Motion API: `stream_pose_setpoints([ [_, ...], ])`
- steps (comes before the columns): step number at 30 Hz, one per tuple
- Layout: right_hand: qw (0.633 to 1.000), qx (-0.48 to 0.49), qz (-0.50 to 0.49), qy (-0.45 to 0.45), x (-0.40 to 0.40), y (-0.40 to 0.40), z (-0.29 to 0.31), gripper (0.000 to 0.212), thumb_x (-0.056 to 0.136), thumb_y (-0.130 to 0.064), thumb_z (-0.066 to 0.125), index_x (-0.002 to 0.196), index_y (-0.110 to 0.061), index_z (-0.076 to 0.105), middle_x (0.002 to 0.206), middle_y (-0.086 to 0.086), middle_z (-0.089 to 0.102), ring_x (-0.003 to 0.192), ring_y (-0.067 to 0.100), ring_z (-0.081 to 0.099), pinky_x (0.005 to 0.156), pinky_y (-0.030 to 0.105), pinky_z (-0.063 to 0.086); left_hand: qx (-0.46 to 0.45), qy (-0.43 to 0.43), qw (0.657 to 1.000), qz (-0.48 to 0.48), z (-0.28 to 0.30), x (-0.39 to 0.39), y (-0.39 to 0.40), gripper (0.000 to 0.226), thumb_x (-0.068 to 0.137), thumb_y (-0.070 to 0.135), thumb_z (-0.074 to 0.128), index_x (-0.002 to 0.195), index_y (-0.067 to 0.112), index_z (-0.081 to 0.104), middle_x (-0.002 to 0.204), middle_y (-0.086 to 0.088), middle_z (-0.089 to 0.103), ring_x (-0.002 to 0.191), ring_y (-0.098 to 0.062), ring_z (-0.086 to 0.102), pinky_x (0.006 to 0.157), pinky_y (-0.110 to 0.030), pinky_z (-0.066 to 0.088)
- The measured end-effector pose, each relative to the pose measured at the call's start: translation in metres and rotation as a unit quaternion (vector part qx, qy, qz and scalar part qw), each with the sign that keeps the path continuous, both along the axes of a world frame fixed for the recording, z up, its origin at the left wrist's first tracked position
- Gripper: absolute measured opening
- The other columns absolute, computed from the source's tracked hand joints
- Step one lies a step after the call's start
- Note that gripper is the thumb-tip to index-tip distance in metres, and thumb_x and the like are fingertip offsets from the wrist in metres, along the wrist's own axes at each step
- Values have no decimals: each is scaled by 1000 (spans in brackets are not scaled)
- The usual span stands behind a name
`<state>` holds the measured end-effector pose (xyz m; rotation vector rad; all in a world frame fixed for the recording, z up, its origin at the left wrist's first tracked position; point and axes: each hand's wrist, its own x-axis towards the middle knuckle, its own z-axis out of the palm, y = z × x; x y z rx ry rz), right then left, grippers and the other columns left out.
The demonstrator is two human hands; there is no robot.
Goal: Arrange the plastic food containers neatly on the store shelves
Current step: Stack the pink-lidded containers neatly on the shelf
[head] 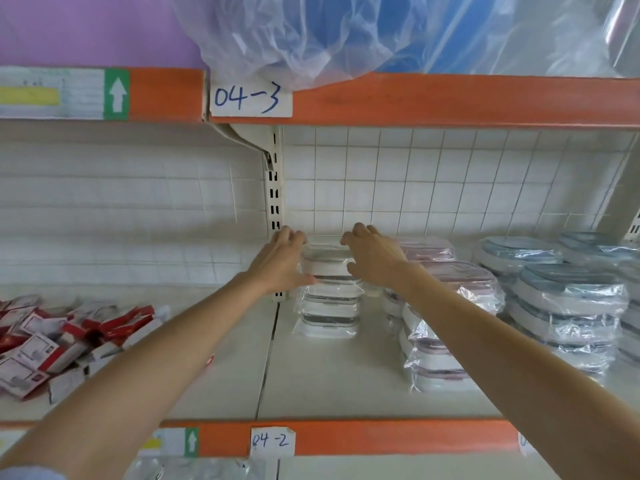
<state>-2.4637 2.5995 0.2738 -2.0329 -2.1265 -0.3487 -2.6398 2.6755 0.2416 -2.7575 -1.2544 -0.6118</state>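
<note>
Both my hands are up on the top container of the white stack, which sits toward the back of the shelf, right of the upright post. My left hand is against its left edge with fingers mostly straight, thumb along the front. My right hand has fingers curled over the right side, gripping it. Plenty of bare shelf in front of the stack, all the way to the orange lip. There's a narrow gap between the white stack and the pink stacks on the right, and the blue stacks sit past those. Left of the post is a messy pile of red boxes. Bagged blue stuff hangs over the upper shelf edge.
</note>
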Motion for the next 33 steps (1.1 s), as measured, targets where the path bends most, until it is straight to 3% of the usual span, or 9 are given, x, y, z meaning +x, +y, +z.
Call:
stream_pose_setpoints([
  [2, 999, 22, 30, -20, -10, -9, -4, 38, 87, -15, 53, 125, -11, 48, 125, 6, 43, 118, 23, 41, 84, 34, 40, 29, -3, 999, 15, -5, -9, -12, 60, 81, 46, 67, 122, 10, 41, 119, -6, 40, 113, -21, 42, 85, -29, 43],
  [6, 992, 26, 112, -49, -32, -27, -24, 37, 87, -14, 49, 124, -9, 50, 123, 8, 47, 118, 24, 43, 94, 36, 39, 27, 34, 997, 57, -25, -28, -43, 47, 88, 36, 59, 124, 9, 45, 121, -8, 46, 114, -24, 45, 90, -38, 45],
  [9, 982, -9, 180, -56, -50, -38, -51, 38, 90, -23, 48, 126, -10, 48, 126, 8, 46, 120, 24, 41, 95, 37, 37, 13, 57, 994, 96, -48, -48, -73, 42, 90, 35, 55, 124, 10, 48, 121, -8, 49, 114, -23, 46, 92, -36, 42],
  [16, 962, -59, 266, 25, -91, -78, -114, 33, 90, -19, 49, 121, -9, 50, 122, 8, 47, 120, 24, 42, 92, 34, 39, 21, 111, 981, 156, -103, -93, -161, 33, 95, 37, 47, 102, 7, 57, 103, -10, 58, 100, -27, 55, 84, -38, 45],
  [20, 955, -68, 289, 30, -105, -109, -142, 31, 90, -20, 48, 119, -10, 51, 121, 8, 48, 116, 24, 45, 90, 33, 40, 4, 151, 979, 138, -125, -108, -192, 35, 97, 33, 43, 107, 4, 60, 107, -12, 62, 101, -30, 57, 86, -38, 44],
  [24, 953, -99, 283, 34, -113, -139, -169, 39, 90, -20, 48, 129, -13, 48, 129, 5, 47, 122, 23, 44, 92, 34, 40, -36, 160, 980, 117, -146, -120, -210, 35, 95, 32, 46, 116, 6, 58, 119, -10, 59, 113, -28, 54, 90, -37, 43],
  [29, 940, -244, 228, 61, -123, -174, -205, 45, 92, -21, 49, 135, -10, 43, 134, 7, 41, 128, 24, 38, 99, 38, 40, -161, 160, 957, 180, -184, -134, -242, 42, 92, 34, 48, 127, 9, 47, 124, -8, 51, 114, -26, 49, 91, -38, 45],
  [33, 933, -306, 181, 60, -113, -199, -245, 55, 91, -21, 52, 141, -9, 33, 140, 9, 34, 131, 24, 32, 104, 36, 35, -221, 137, 948, 186, -226, -137, -273, 47, 92, 35, 52, 130, 9, 45, 125, -9, 51, 115, -26, 50, 94, -39, 44],
])
